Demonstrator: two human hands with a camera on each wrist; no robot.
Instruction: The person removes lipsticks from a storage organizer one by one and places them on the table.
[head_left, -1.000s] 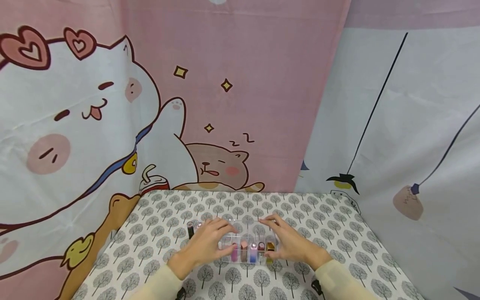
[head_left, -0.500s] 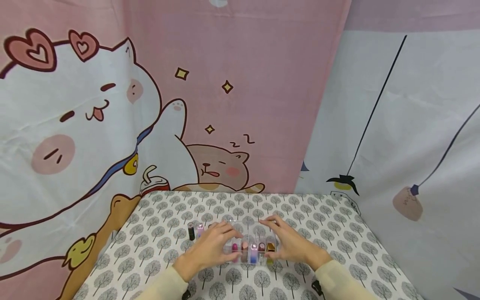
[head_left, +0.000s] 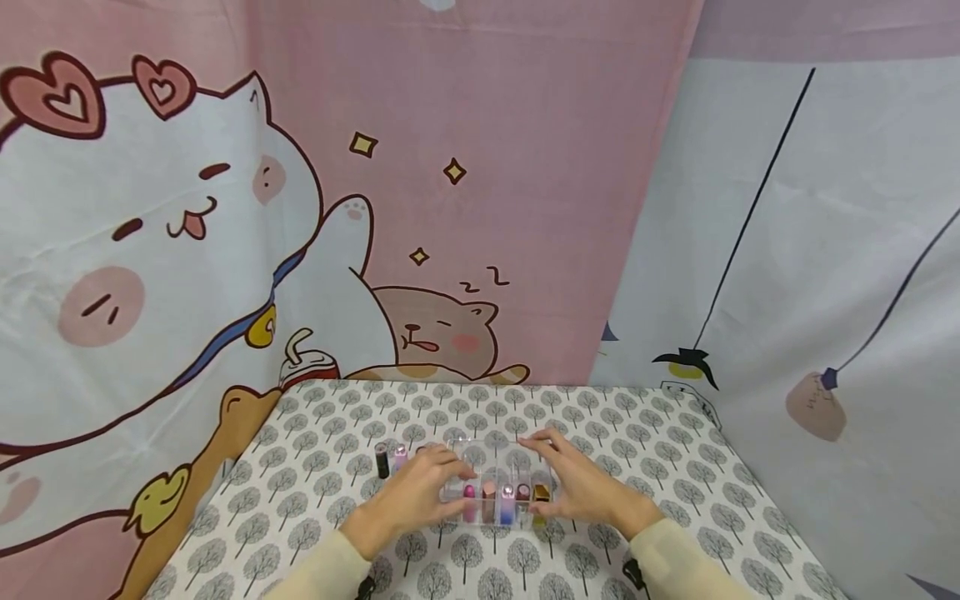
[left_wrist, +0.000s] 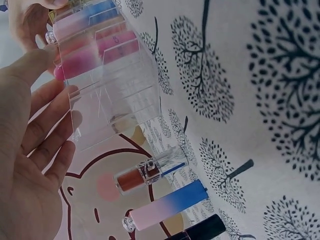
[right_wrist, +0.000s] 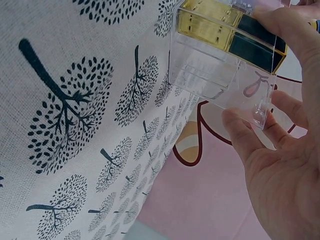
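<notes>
A clear plastic lipstick organizer (left_wrist: pixel 120 97) stands on the table between my hands. Its front row holds a magenta lipstick (head_left: pixel 469 502), a pink-and-blue lipstick tube (head_left: pixel 507 506), a gold-and-dark-green lipstick (right_wrist: pixel 232 32) and others. My left hand (head_left: pixel 423 487) holds the organizer's left end, thumb at the front and fingertips over the side further back. At the right end my right hand (head_left: pixel 581 483) spans it, thumb at the front beside the gold lipstick and fingers at the back edge. The back compartments look see-through, with the tablecloth showing.
Left of the organizer stand a black tube (head_left: pixel 382 461), another pink-and-blue tube (left_wrist: pixel 172 204) and a clear-based tube with brownish-red colour (left_wrist: pixel 132 181). A tree-print cloth (head_left: pixel 637 417) covers the table. Cartoon-print curtains (head_left: pixel 525 208) hang behind and at the sides.
My left hand shifts slightly right along the organizer's left end, then a little back, uncovering the tubes behind it. The right hand stays in place on the organizer.
</notes>
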